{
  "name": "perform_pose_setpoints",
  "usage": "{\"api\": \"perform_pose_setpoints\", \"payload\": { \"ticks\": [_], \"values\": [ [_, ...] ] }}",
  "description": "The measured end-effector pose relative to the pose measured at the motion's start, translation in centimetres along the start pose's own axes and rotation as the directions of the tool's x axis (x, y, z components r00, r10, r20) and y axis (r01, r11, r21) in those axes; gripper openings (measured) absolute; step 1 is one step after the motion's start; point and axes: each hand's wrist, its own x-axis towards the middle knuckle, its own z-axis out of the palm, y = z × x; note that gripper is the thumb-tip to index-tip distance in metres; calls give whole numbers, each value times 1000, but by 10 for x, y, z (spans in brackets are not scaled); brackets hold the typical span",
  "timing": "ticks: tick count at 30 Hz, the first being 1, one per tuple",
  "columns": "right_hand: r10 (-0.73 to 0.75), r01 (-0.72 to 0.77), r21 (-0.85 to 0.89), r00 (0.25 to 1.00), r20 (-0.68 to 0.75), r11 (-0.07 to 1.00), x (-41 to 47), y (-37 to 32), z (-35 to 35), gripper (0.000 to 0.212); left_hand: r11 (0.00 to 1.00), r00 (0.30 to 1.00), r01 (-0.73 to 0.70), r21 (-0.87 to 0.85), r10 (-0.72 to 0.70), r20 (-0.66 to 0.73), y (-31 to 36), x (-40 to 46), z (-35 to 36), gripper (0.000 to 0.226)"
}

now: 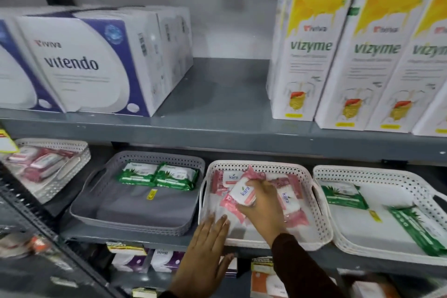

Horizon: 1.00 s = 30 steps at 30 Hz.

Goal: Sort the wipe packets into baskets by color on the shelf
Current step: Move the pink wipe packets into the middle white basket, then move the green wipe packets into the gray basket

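Observation:
My right hand point(262, 208) reaches into the middle white basket point(321, 222) and grips a pink and white wipe packet point(242, 193) above several other pink packets point(289, 197). At that basket's front left corner, my left hand point(205, 251) rests flat with fingers apart and nothing in it. The grey basket point(92, 203) to the left holds two green packets point(158, 174) at its back. Green packets point(343, 196) also lie in the white basket point(387, 176) on the right. A far-left white basket point(70, 146) contains pink packets point(40, 163).
All the baskets sit on a grey metal shelf point(121, 237). The shelf above carries white and purple boxes point(92, 65) on the left and white and yellow boxes point(312, 55) on the right. More boxed goods point(154, 261) sit on the shelf below.

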Motion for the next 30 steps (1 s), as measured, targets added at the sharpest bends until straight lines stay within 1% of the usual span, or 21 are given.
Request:
{"api": "perform_pose_setpoints", "payload": {
  "ticks": [3,4,8,10,12,13,14,15,16,18,20,21,22,25,28,30],
  "values": [
    [-14,24,-185,999,50,982,2,-6,23,61,998,1000,-7,58,7,0,-4,-9,-1,68],
    [-23,33,-214,998,50,976,3,-8,28,59,998,1000,-3,64,4,-10,-3,-10,-3,67],
    [-54,65,-204,997,60,977,8,-13,33,47,999,997,39,4,-39,-71,3,-10,-6,61],
    [-48,61,-129,994,101,990,9,-12,27,42,1000,997,10,-4,-10,-75,10,-9,-5,60],
    [-10,5,30,988,156,1000,6,-6,16,39,998,995,-62,14,63,-78,21,-6,-3,60],
    [4,-22,112,987,158,993,4,-1,9,37,995,992,-95,26,97,-82,28,-3,-1,60],
    [21,-43,182,992,125,982,1,6,-1,35,991,988,-127,33,129,-85,37,1,1,60],
    [36,-48,230,998,58,972,-3,14,-11,32,988,985,-150,37,152,-82,46,5,2,61],
    [51,-39,239,998,-42,970,-6,24,-24,28,984,982,-171,42,174,-75,56,10,3,61],
    [76,-29,199,970,-233,980,-13,48,-51,19,977,977,-207,46,209,-46,76,21,6,62],
    [130,-83,152,933,-336,985,-17,77,-82,19,973,974,-225,52,226,-4,100,34,11,64],
    [157,-124,113,920,-359,986,-18,93,-98,22,971,973,-233,52,232,11,113,41,14,65],
    [183,-168,75,918,-353,983,-17,106,-111,27,971,972,-235,41,234,28,123,46,17,66],
    [272,-301,-78,927,-259,951,-10,139,-139,42,970,967,-244,17,242,79,156,64,22,67],
    [309,-340,-219,937,-164,915,8,156,-148,57,970,963,-244,26,239,124,187,81,24,69],
    [332,-334,-320,941,-62,887,23,160,-152,66,974,963,-224,19,218,160,205,92,26,69]
  ]
}}
